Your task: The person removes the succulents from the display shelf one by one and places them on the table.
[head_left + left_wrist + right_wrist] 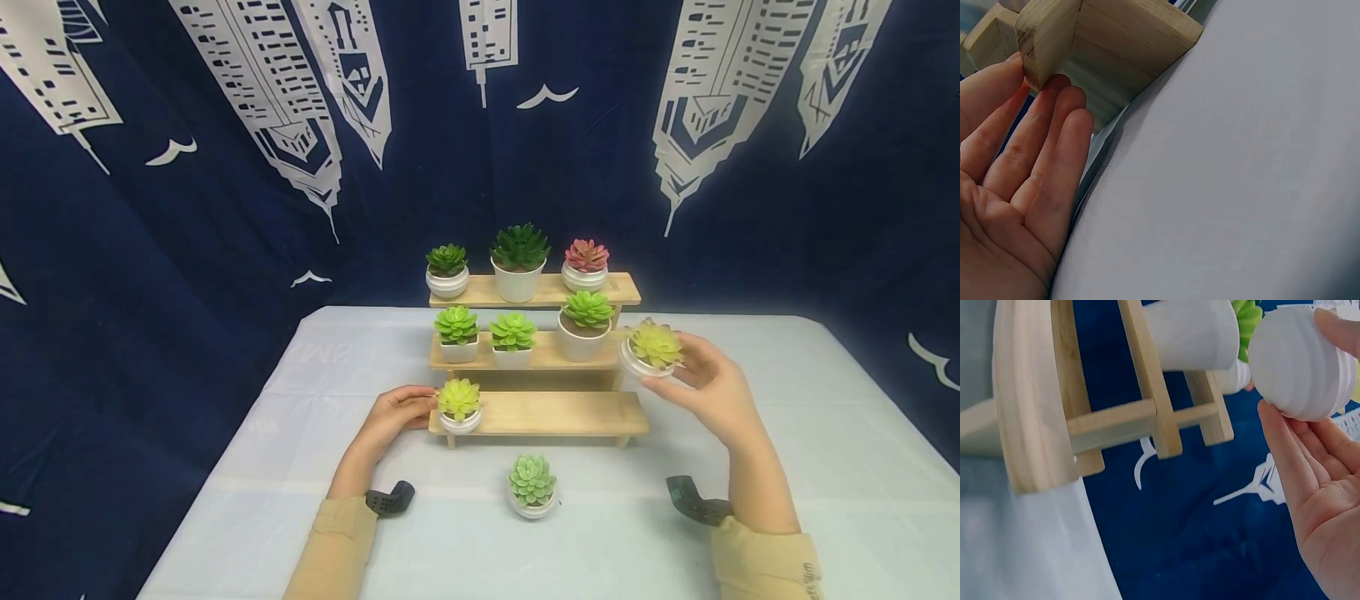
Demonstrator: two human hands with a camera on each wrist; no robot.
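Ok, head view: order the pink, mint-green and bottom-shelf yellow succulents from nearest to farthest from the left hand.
1. Bottom-shelf yellow succulent: just right of the left hand.
2. Mint-green succulent: on the table, in front of the stand.
3. Pink succulent: top shelf, right side.

From well back and above, the head view faces forward and down over the three-tier wooden stand (558,414). The left wrist view, tilted, looks closely past the left hand (1022,181) at the stand's left end; the right wrist view, turned sideways, shares the right hand (1329,494) and its potted succulent (1297,362) with the head view.
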